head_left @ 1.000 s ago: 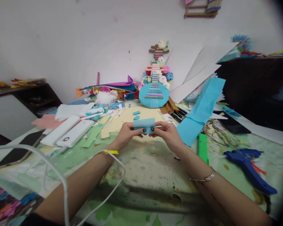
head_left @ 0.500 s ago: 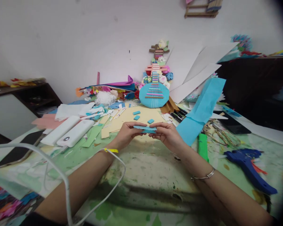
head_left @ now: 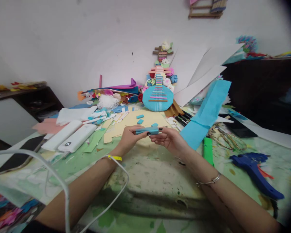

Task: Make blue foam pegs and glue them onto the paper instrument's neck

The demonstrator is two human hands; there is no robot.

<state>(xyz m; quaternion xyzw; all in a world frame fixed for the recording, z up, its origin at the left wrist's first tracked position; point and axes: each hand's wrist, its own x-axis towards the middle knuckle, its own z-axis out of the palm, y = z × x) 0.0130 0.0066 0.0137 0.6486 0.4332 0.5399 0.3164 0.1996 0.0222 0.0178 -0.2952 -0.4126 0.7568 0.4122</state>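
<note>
Between my two hands is a small folded strip of light blue paper point(head_left: 147, 130), held level above the near part of the table. My left hand point(head_left: 129, 137) pinches its left end, with the thumb along the near side. At the right end, the fingertips of my right hand point(head_left: 171, 137) touch the strip, its other fingers curled below. Just beyond lie small blue paper pieces: one point(head_left: 140, 116) farther back, another point(head_left: 140, 121) nearer, and a third point(head_left: 154, 125) partly hidden behind the strip.
A blue paper lute-like craft point(head_left: 158, 98) stands at the back. Blue crepe paper point(head_left: 205, 115), scissors point(head_left: 229, 139) and a blue glue gun point(head_left: 254, 171) lie rightward. White power banks point(head_left: 77, 137) and a phone point(head_left: 20, 154) are leftward. A white cable point(head_left: 65, 187) crosses my left arm.
The folded blue strip has been turned, so its long near side now shows. My right fingers have shifted slightly outward to its right end, while my left hand keeps its pinch.
</note>
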